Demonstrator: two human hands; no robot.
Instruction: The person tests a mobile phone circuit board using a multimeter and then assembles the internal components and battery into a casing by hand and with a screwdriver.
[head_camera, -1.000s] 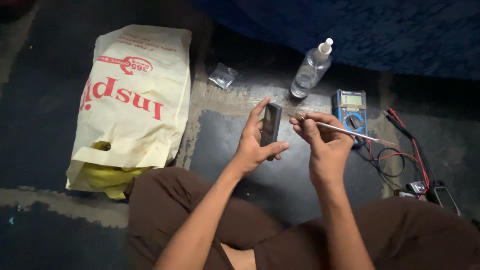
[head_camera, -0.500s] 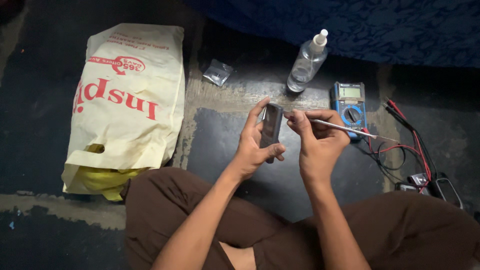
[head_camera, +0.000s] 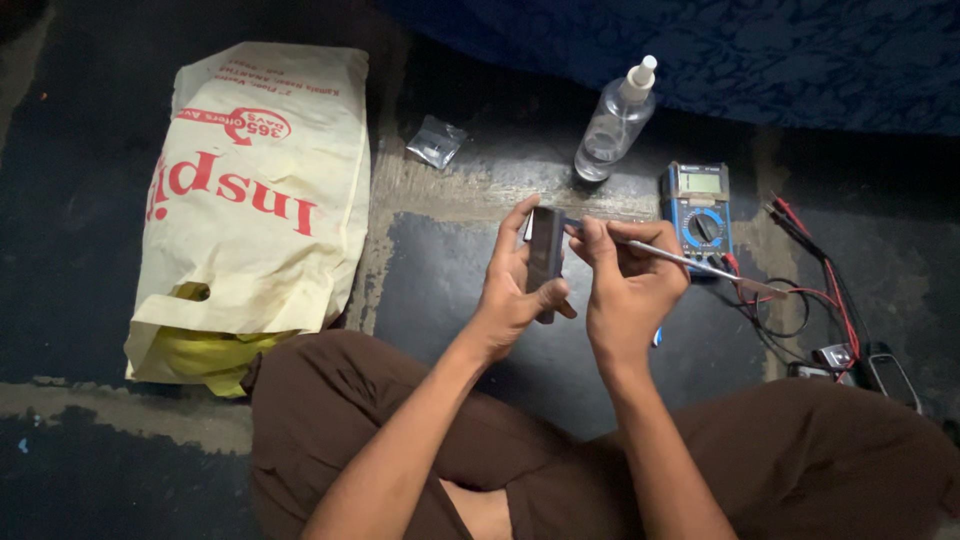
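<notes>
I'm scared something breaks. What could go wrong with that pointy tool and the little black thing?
The thin metal tool in the right hand could slip off the small dark device and poke the left hand gripping it. The device is held over hard floor, so a drop might damage it.

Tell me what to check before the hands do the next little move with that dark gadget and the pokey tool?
1. Left hand has a firm grip on the small dark device: ok, thumb and fingers wrap it.
2. Right hand holds the thin metal tool: ok.
3. Tool tip meets the device's top edge: cannot tell, fingers hide it.
4. Multimeter sits flat on the floor, apart from both hands: ok.
5. Red and black leads lie clear of the hands: ok.
6. Clear bottle lies beyond the hands, cap on: ok.
</notes>
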